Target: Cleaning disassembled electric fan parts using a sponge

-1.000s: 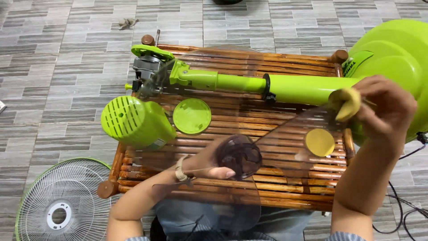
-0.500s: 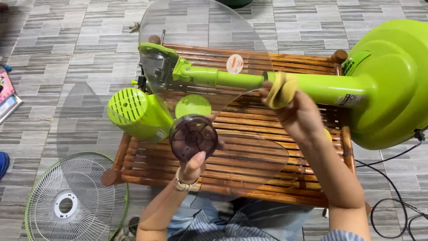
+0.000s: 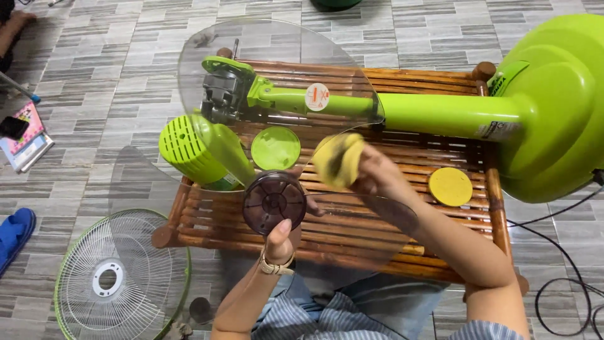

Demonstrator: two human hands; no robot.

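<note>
A clear fan blade point(image 3: 277, 88) is held up over the wooden slatted bench point(image 3: 402, 245) by its dark round hub point(image 3: 274, 203), which is gripped from below by the left hand point(image 3: 281, 238), the thumb pressed against the hub's lower edge and the fingers closed behind it. The right hand point(image 3: 377, 178) is closed around a yellow cloth point(image 3: 338, 160), which is pressed against the transparent blade just right of the hub. Seen through the blade (its lobes spread upward and to both sides) are the bare fan motor point(image 3: 220, 94) and the green neck of the fan stand point(image 3: 440, 116), which lies across the far side of the bench, its large green base point(image 3: 553, 107) hanging past the right end. A green slotted motor cover point(image 3: 192, 151) lies at the bench's left end, with a round green cap point(image 3: 275, 148) just beside it. A yellow disc point(image 3: 450, 186) rests on the slats near the base. On the tiled floor point(image 3: 94, 75), a wire fan guard point(image 3: 119, 277) lies to the left of the bench, and a black cable point(image 3: 560, 296) trails at the right.
</note>
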